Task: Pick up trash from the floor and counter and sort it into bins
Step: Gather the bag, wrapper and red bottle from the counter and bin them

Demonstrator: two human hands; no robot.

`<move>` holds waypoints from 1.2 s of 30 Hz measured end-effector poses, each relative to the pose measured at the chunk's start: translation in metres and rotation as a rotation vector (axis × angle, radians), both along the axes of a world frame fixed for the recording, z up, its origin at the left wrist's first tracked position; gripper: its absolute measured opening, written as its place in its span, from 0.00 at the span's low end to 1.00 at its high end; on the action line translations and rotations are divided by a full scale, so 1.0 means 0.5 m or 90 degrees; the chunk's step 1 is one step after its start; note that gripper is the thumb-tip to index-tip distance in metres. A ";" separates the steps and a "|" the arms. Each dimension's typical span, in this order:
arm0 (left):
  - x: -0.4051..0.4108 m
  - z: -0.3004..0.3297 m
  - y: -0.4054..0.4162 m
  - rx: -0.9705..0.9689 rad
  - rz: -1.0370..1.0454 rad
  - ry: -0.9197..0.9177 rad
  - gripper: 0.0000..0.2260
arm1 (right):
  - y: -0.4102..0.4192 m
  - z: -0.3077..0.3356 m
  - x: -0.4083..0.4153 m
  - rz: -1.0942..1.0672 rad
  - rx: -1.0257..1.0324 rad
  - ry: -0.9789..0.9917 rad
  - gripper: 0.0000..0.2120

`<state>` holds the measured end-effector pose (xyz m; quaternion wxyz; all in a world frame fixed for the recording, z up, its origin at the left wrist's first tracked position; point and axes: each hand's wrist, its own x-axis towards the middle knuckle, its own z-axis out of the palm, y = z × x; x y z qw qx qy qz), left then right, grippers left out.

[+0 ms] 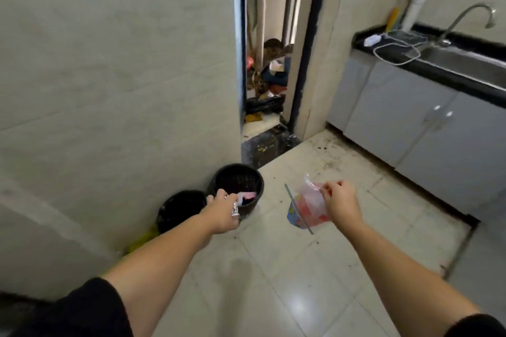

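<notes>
Two black mesh bins stand on the floor by the left wall: a nearer one (178,209) and a farther one (241,175) that holds pink and white scraps. My left hand (223,212) hovers between them, over the farther bin's near rim, and is shut on a crumpled silver foil piece (235,210). My right hand (341,204) is out over the tiles to the right. It pinches a clear plastic bag (310,200) with red and blue wrappers inside and a thin green straw (298,209) hanging with it.
A grey cabinet (410,128) with a black counter, steel sink (465,63) and tap runs along the right. A white cable and charger (372,40) lie on the counter. A doorway (269,90) ahead shows piled clutter. Dark crumbs dot the tiles near the cabinet base.
</notes>
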<state>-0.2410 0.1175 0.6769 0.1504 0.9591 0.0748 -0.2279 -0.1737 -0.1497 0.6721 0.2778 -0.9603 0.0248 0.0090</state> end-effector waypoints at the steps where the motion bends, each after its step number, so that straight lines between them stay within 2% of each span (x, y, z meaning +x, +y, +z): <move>1: -0.026 -0.005 0.055 -0.001 0.030 0.010 0.25 | 0.057 -0.010 -0.014 0.022 0.001 0.011 0.13; 6: -0.123 -0.038 0.270 -0.021 0.149 0.038 0.23 | 0.294 -0.062 -0.052 0.124 0.026 0.078 0.11; 9: -0.153 -0.061 0.347 -0.054 0.206 0.050 0.22 | 0.400 -0.080 -0.031 0.125 0.066 0.127 0.12; 13: -0.166 -0.108 0.435 -0.082 0.279 0.087 0.22 | 0.533 -0.114 0.011 0.233 0.056 0.136 0.11; 22: 0.005 -0.271 0.571 -0.154 0.407 0.110 0.23 | 0.765 -0.315 0.194 0.394 -0.014 0.225 0.14; 25: 0.064 -0.359 0.596 -0.176 0.432 0.110 0.24 | 0.830 -0.427 0.240 0.363 -0.035 0.282 0.13; 30: 0.129 -0.590 0.631 -0.199 0.473 0.095 0.23 | 0.942 -0.683 0.279 0.226 0.084 0.387 0.09; 33: 0.137 -0.728 0.632 -0.219 0.499 0.100 0.24 | 0.977 -0.851 0.265 0.108 0.143 0.425 0.09; 36: 0.111 -0.835 0.626 -0.226 0.516 0.106 0.26 | 0.989 -1.007 0.221 0.069 0.146 0.457 0.09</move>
